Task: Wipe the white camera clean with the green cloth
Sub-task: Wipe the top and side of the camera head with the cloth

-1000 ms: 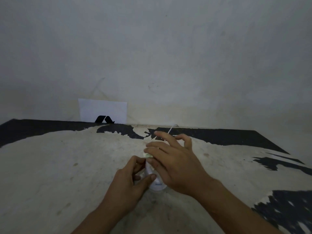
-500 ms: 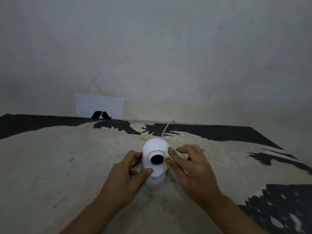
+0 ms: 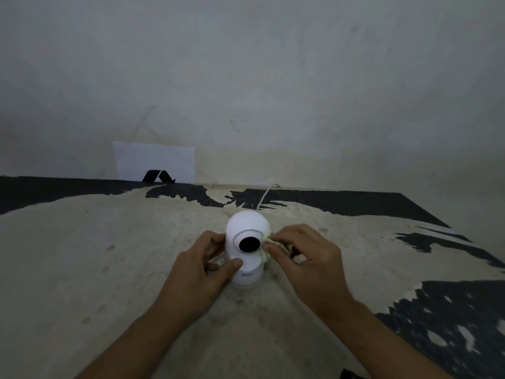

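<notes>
Head view: right-hand fingers (image 3: 276, 251) pinch the green cloth (image 3: 267, 248) against the camera (image 3: 247, 247) at its 3 o'clock side, beside the lens. Left hand (image 3: 203, 272) clamps the base from 9 o'clock — likely steadying it on the bench (image 3: 109, 269).

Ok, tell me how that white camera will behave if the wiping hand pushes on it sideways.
The white camera is tall with a domed head on a narrower base, so it may tip. The left hand braces its base, which should prevent that. Its smooth shell probably lets the green cloth slide easily.
</notes>
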Available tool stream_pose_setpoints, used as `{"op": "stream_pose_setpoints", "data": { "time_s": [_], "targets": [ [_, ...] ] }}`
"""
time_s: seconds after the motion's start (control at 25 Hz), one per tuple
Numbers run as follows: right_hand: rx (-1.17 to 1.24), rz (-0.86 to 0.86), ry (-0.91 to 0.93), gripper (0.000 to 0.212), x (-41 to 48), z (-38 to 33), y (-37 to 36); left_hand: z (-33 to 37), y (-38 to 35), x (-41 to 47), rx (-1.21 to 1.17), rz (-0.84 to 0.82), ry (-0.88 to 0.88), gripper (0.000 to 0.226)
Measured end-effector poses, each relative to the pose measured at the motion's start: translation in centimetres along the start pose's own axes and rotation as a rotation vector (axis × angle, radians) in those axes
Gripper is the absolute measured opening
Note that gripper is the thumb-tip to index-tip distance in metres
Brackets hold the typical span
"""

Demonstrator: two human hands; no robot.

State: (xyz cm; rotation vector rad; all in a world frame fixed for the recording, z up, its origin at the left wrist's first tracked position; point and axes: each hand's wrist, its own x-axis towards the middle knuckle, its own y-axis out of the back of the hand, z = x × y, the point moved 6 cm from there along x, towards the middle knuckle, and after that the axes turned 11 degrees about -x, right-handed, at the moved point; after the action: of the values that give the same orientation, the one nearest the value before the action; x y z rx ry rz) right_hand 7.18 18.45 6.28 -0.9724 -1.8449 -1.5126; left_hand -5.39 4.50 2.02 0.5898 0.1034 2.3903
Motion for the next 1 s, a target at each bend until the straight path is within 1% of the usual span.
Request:
{"op": "stream_pose_setpoints", "data": {
  "time_s": [0.08,0.2,0.24,0.36,0.44,0.6,0.72,0.8,0.92,1.0],
  "targets": [
    [0.027,-0.036,-0.018,0.010,-0.2,-0.2,-0.5,-0.2,0.0,0.0,0.003,-0.001,0.004,0.030],
    [0.031,-0.164,-0.029,0.006,-1.6,-0.8,-1.8,-0.3,0.0,0.0,0.011,0.004,0.004,0.031],
    [0.019,-0.163,-0.024,0.005,-1.6,-0.9,-1.8,-0.2,0.0,0.1,0.011,0.006,-0.002,0.031],
    [0.017,-0.055,-0.063,0.006,-0.6,-0.4,-0.7,-0.1,-0.1,0.1,0.020,0.007,-0.001,0.032],
    [0.019,-0.041,-0.091,0.007,-0.7,-0.3,-0.8,-0.3,-0.1,0.0,0.021,0.006,0.004,0.031],
    [0.015,-0.172,-0.148,0.009,-2.5,-1.4,-2.9,-0.4,0.0,0.0,0.022,0.021,-0.009,0.031],
    [-0.005,-0.263,-0.102,0.009,-3.2,-1.9,-3.3,-0.3,0.0,0.1,0.027,0.022,-0.022,0.031],
    [-0.013,-0.226,-0.117,0.006,-2.7,-1.1,-2.5,-0.2,0.0,0.1,0.021,0.021,-0.022,0.030],
    [0.012,-0.037,-0.241,0.007,-1.2,0.8,-0.6,-0.2,0.0,0.0,0.013,0.025,-0.003,0.031],
    [0.066,0.073,-0.290,0.008,-0.3,1.0,0.2,-0.1,0.0,0.0,0.005,0.021,0.000,0.031]
  ]
}}
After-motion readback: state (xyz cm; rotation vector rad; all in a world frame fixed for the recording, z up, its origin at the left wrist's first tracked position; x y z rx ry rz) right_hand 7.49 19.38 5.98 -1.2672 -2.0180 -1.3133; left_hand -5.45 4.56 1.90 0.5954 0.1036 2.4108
